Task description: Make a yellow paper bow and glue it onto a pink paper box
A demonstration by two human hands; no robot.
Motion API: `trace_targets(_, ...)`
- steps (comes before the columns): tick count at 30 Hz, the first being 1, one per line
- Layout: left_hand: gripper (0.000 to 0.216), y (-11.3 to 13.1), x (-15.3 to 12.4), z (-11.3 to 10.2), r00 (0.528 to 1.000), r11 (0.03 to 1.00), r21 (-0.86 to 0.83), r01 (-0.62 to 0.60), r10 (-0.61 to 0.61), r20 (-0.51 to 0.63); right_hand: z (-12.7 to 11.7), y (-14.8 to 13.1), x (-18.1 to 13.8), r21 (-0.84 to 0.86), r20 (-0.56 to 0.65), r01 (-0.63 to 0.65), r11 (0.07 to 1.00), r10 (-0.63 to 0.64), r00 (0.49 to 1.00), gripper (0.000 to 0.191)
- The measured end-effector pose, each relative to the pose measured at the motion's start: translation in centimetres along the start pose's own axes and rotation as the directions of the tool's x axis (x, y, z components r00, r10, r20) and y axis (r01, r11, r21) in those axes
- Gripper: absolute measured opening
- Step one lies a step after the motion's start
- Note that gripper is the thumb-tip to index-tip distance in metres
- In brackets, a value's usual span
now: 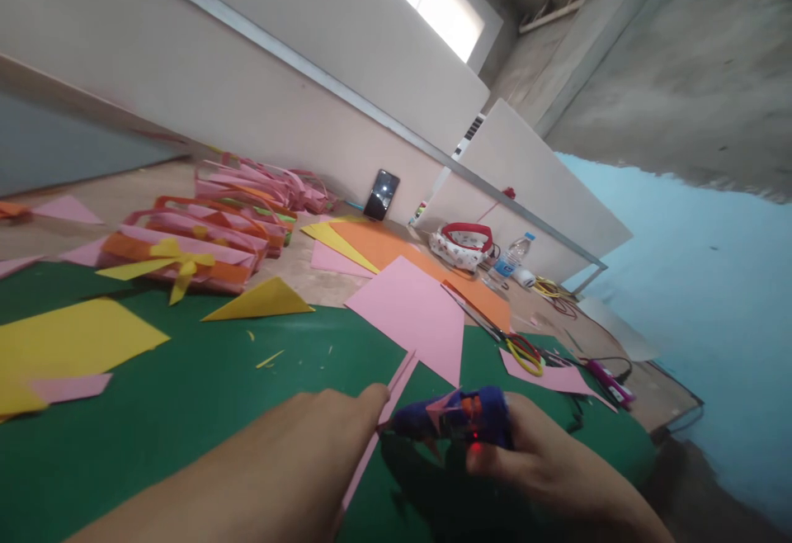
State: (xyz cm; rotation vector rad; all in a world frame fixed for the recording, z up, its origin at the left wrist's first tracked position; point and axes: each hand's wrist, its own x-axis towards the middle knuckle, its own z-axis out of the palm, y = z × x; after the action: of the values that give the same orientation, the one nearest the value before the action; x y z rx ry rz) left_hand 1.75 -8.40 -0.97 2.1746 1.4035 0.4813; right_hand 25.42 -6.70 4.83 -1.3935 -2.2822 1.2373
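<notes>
My left hand [337, 423] lies low over the green mat [204, 394], fingers closed on a narrow pink paper strip [396, 382] that runs from the mat up past my fingertip. My right hand [538, 456] grips a blue glue gun [461, 417] with a small red light showing, its nozzle aimed left at the strip just beside my left fingertip. A large pink sheet [414, 312] lies on the mat directly behind both hands.
Yellow-handled scissors [523, 353] and a purple tool [610, 382] lie to the right. Finished pink and orange paper baskets [186, 258] line the back left. Yellow sheets [68, 341], orange paper [396, 250], a phone [382, 194], a pouch [461, 246] and a water bottle [508, 261] stand behind.
</notes>
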Motion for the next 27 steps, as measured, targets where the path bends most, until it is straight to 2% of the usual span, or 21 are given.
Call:
trace_targets(4,0.041,2.3,-0.2,-2.2,0.987,0.992,0.062,0.114,-0.120,0.108,-0.8,0.0,0.6,-0.081,-0.036,0.031,0.996,-0.034,0.999,0.039)
trace_targets(7,0.038,3.2,0.0,-3.0,0.974,0.986,0.048,0.158,-0.163,0.157,-1.2,0.0,0.8,-0.112,-0.049,0.044,0.993,-0.050,0.998,0.040)
trace_targets(15,0.037,2.5,0.2,-2.8,0.975,0.984,0.077,0.159,-0.169,0.147,-0.9,-0.1,0.5,-0.142,-0.012,0.007,0.990,-0.009,1.000,0.040)
trace_targets(19,0.051,1.9,0.2,-2.7,0.976,0.988,0.105,0.112,-0.129,0.178,-1.4,-0.2,1.1,-0.200,-0.045,0.023,0.980,-0.032,0.998,0.034)
trace_targets(22,0.059,1.6,0.2,-2.8,0.971,0.988,0.119,0.100,-0.123,0.203,-1.3,-0.4,1.0,-0.162,-0.041,0.002,0.987,-0.008,0.999,0.034)
trace_targets(25,0.056,2.1,0.1,-3.1,0.954,0.982,0.129,0.135,-0.164,0.250,-0.6,-0.8,0.3,-0.045,0.025,0.000,0.999,0.001,1.000,0.037)
trace_targets(27,0.055,2.5,-0.1,-3.3,0.956,0.981,0.132,0.143,-0.172,0.237,0.0,-1.1,-0.2,0.008,0.072,0.005,1.000,-0.005,0.997,0.036)
